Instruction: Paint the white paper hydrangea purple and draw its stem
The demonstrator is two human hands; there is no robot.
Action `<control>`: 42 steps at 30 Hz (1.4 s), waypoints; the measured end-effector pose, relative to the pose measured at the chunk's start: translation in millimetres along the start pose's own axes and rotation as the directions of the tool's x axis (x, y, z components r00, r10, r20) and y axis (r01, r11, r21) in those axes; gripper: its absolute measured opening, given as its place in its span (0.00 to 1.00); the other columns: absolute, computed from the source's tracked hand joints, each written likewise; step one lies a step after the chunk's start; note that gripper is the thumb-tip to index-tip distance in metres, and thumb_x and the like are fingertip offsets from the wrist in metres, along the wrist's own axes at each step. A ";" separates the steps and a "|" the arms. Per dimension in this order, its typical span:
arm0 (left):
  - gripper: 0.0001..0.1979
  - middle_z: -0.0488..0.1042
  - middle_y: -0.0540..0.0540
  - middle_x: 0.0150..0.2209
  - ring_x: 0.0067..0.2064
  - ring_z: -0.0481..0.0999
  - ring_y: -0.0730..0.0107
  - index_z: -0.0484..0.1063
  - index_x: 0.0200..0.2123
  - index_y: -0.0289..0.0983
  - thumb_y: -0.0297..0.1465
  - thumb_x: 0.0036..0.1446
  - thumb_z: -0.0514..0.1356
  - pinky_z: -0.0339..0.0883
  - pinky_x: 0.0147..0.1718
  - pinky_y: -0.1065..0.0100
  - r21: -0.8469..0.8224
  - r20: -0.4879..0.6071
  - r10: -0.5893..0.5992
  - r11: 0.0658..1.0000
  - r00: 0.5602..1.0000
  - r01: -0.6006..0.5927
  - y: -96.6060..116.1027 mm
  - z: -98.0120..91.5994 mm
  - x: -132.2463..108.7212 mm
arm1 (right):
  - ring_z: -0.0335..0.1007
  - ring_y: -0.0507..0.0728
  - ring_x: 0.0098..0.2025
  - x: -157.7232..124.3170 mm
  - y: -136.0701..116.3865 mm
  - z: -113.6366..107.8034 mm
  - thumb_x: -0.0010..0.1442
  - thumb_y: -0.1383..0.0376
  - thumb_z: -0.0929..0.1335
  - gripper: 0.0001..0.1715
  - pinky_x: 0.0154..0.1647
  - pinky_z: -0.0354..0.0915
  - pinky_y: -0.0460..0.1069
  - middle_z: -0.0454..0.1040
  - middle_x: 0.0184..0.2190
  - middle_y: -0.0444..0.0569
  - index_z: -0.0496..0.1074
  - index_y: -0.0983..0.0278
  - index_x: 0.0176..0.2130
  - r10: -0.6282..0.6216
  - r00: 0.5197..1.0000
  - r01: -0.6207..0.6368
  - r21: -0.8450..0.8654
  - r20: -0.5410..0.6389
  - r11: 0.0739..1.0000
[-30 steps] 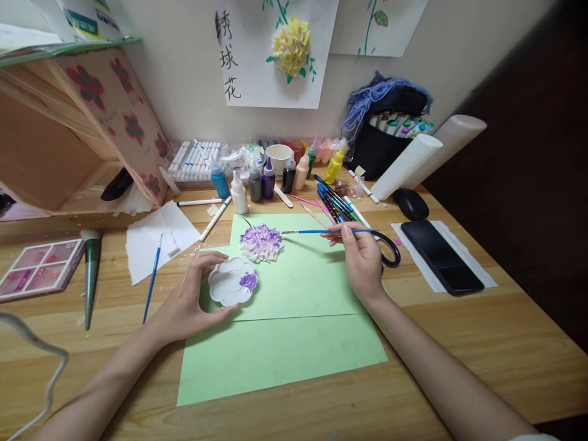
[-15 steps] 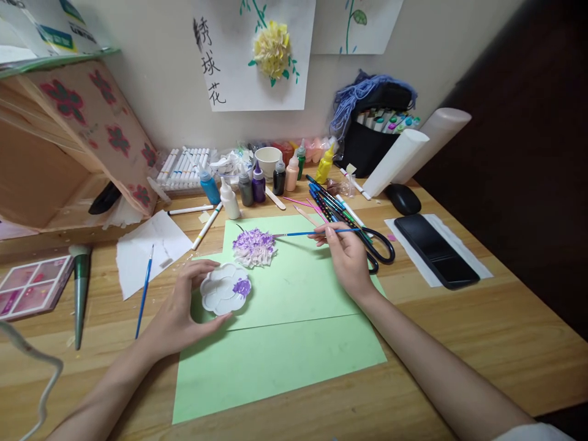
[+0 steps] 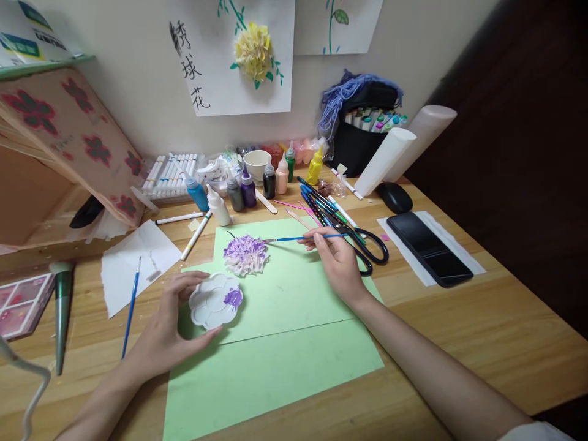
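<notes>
My left hand (image 3: pixel 177 324) grips a white flower-shaped paint palette (image 3: pixel 209 306) by its rim, thumb at the near side and fingers at the far side. Purple paint (image 3: pixel 233 298) sits in the palette's right-hand well. In my right hand (image 3: pixel 335 260) a thin blue paintbrush (image 3: pixel 294 238) is pinched, its handle pointing right. The bristles touch the right edge of a ruffled paper flower (image 3: pixel 247 254), purple on top and pale pinkish-white at its lower part. That flower lies on light green paper (image 3: pixel 294 380), beyond the palette.
Several paint bottles (image 3: pixel 248 188) stand behind the green paper. Black-handled scissors (image 3: pixel 379 245) and pens lie beyond my right hand. A phone (image 3: pixel 429 250) and a mouse (image 3: pixel 395 197) are at the right. Another brush (image 3: pixel 131 306) and torn white paper (image 3: pixel 138 263) lie left.
The camera view has shifted slightly, so the scene sits a little further left. Both hands keep their holds, and the brush tip stays at the flower's right edge.
</notes>
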State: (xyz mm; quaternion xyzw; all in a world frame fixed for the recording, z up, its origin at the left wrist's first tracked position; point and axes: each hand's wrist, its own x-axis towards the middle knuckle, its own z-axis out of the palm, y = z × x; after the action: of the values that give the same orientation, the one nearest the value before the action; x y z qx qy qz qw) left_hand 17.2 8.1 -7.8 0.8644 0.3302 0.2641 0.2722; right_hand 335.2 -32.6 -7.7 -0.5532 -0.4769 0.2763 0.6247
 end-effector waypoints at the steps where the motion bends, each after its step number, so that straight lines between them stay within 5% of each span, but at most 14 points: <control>1: 0.33 0.62 0.38 0.55 0.58 0.66 0.53 0.53 0.56 0.42 0.32 0.52 0.67 0.72 0.52 0.52 -0.003 -0.001 -0.001 1.000 1.000 0.001 -0.1 0.2 0.2 | 0.76 0.53 0.38 0.1 0.1 0.2 0.66 0.57 0.64 0.13 0.38 0.71 0.49 0.76 0.36 0.48 0.72 0.62 0.37 -0.002 1.000 0.002 0.001 -0.011 1.000; 24: 0.33 0.62 0.37 0.55 0.57 0.67 0.50 0.53 0.56 0.43 0.33 0.52 0.67 0.72 0.50 0.50 0.010 -0.003 0.003 1.000 1.000 -0.003 1.8 0.1 1.5 | 0.76 0.54 0.37 5.8 5.3 3.3 0.63 0.53 0.65 0.16 0.37 0.73 0.50 0.78 0.36 0.50 0.72 0.63 0.38 0.072 0.997 -0.071 0.031 -0.013 0.997; 31: 0.32 0.63 0.38 0.55 0.58 0.67 0.51 0.53 0.55 0.42 0.33 0.52 0.67 0.69 0.53 0.49 0.026 -0.036 0.032 0.999 0.999 -0.031 2.4 1.7 2.1 | 0.76 0.54 0.36 -2.5 -9.1 1.9 0.65 0.56 0.64 0.13 0.36 0.72 0.50 0.77 0.33 0.47 0.71 0.62 0.37 -0.015 0.988 0.027 0.081 -0.151 0.996; 36: 0.34 0.62 0.38 0.54 0.58 0.66 0.52 0.51 0.56 0.42 0.33 0.52 0.67 0.68 0.54 0.49 0.015 -0.051 0.046 0.999 0.998 -0.046 7.0 3.2 3.9 | 0.75 0.54 0.34 -29.3 -27.9 11.8 0.67 0.59 0.62 0.14 0.35 0.71 0.51 0.75 0.32 0.48 0.73 0.61 0.36 -0.057 0.998 0.053 0.121 0.033 0.991; 42: 0.34 0.61 0.38 0.54 0.59 0.64 0.52 0.51 0.56 0.43 0.33 0.51 0.68 0.69 0.53 0.51 -0.021 -0.059 0.033 0.999 0.998 -0.034 10.1 3.0 4.6 | 0.73 0.54 0.34 -46.6 -32.9 20.0 0.67 0.63 0.61 0.13 0.36 0.71 0.50 0.76 0.34 0.48 0.74 0.59 0.38 -0.106 0.956 0.110 0.001 0.273 0.994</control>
State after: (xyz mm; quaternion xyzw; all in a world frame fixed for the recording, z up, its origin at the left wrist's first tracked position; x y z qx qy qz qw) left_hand 26.4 4.1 -2.1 0.8586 0.3205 0.2975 0.2675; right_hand 292.9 -72.5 8.8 -0.4874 -0.5898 0.3117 0.5635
